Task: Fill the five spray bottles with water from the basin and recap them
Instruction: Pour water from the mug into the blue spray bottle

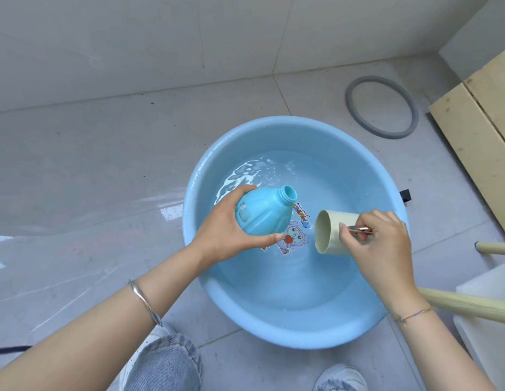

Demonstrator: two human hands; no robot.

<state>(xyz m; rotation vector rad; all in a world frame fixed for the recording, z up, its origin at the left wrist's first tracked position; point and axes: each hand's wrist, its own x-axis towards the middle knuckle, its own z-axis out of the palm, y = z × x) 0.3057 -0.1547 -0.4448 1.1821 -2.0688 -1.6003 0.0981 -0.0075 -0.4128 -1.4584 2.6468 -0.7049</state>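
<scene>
L hand [225, 235] grips uncapped bottle [265, 213] over basin [273, 331]; R hand [378, 244] pinches cup [333, 235] by handle. Filling seemingly in hand; recap pending, other four unseen.

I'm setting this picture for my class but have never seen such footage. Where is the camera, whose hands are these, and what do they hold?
The camera sits on a person's head, looking down, so both bare arms are their own; no machine. A blue basin of water stands on a tiled floor. The left hand grips an uncapped blue bottle, tilted over the water. The right hand holds a beige cup, tipped on its side toward the bottle. A grey ring lies beyond.
</scene>
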